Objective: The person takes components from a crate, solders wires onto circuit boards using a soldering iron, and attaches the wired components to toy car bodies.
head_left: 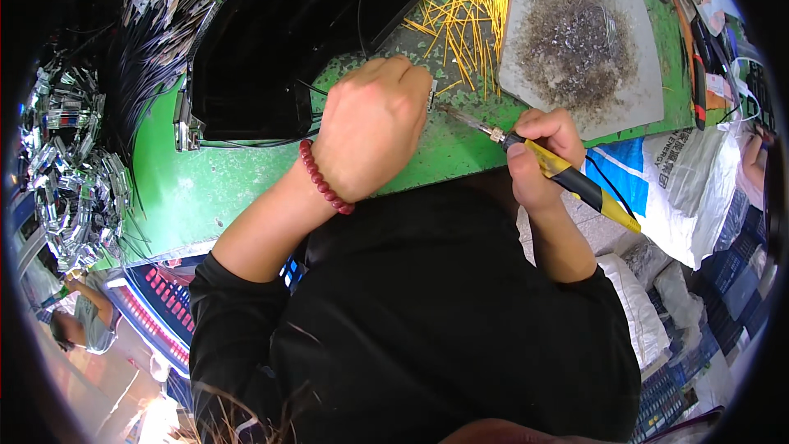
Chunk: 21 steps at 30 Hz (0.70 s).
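Observation:
My right hand [546,152] is closed round the handle of a yellow-and-black soldering iron [575,183]. The iron's tip points left, close to the fingers of my left hand [370,119]. A dark red bead bracelet circles my left wrist. Those left fingers are curled, and a small silvery piece [432,95] shows at their edge; most of it is hidden behind the hand. Thin black wires run out on the left side of that hand. Just beyond the iron's tip lies a pile of thin yellow sticks [468,20] on the green table [238,189].
A grey board [526,86] with dark crumbs stands at the back right. Behind my left hand sits a black tray [263,74]. Bundled black wires [152,57] and silvery connectors [78,173] fill the left side. Pliers [699,90] lie far right. Another person is at lower left.

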### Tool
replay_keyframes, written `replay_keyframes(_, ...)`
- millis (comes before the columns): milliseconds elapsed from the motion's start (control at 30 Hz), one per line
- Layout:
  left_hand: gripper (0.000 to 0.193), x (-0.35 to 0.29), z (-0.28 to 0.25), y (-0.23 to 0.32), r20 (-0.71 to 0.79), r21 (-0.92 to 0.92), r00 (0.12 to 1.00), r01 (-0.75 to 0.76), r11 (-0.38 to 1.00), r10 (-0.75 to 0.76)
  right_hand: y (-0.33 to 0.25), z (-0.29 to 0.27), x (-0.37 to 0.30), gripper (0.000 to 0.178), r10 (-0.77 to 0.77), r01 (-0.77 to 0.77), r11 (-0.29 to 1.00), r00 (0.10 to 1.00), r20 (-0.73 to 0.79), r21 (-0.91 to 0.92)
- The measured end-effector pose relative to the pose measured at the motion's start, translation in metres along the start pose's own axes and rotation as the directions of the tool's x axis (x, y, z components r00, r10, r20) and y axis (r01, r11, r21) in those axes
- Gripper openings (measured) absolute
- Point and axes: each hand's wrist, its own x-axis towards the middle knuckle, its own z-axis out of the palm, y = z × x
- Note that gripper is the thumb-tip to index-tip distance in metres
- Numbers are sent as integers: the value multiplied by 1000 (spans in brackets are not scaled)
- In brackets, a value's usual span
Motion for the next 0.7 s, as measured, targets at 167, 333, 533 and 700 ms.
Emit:
replay_keyframes(167,10,1,-3,1,1,0,1000,-2,1000,2,-1,0,2,20,-18,18,1000,1000,9,-20)
replay_keyframes(333,10,1,-1,-1,14,11,1000,-4,1000,4,-5,-2,2,19,17,-14,999,996,87,-46)
replay_keyframes(533,10,1,-3,-2,40,-34,999,-15,999,16,-4,-2,2,18,-22,27,998,995,94,-50)
replay_keyframes(700,10,1,-6,-2,41,-47,999,-17,999,19,-7,-1,1,18,11,-5,998,996,92,-69)
